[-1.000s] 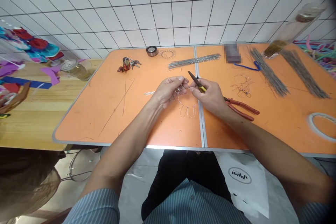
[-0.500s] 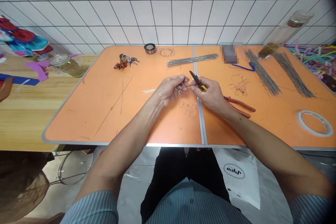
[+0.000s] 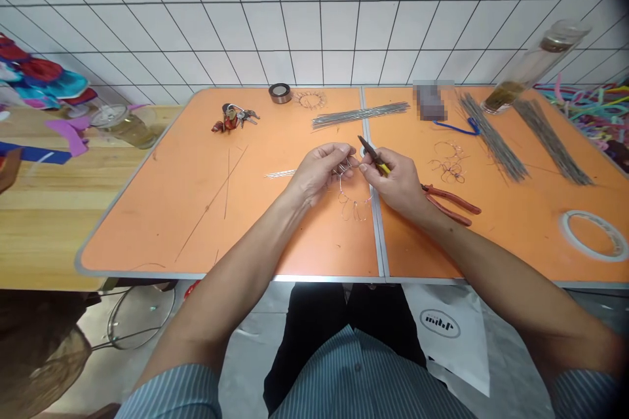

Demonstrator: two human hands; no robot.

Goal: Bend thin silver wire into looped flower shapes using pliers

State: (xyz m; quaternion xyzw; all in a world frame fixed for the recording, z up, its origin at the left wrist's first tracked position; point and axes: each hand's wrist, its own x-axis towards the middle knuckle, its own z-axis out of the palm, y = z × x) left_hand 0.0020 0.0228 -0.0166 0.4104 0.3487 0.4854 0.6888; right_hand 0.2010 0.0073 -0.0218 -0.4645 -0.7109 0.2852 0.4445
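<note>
Starting on the left: short straight wires [image 3: 280, 174] poke out beside the left hand [image 3: 319, 169], though I can't tell if it's holding those or they're just lying there. Its thumb and fingers are pinched on the looped wire [image 3: 354, 201], up at the top end. I'd say keep that pinch snug right beside the spot being worked, so the dangling part doesn't swing or twist.

Over on the right, the right hand [image 3: 393, 175] has its fingers wrapped around the dark-nosed pliers [image 3: 375, 156], nose angled up and away. Thumb and forefinger come right up near the wire; can't tell if they're actually nipping it. Handy grip imo, just watch the tips don't snag a loop.

As for the wire: it's between the hands, dangling over the orange table [image 3: 314, 249]. Bunched and partly hidden in the left fingers, then a thin, shiny curved strand with rounded petal-like loops. Looks like it'd bend out of shape easily.
</note>
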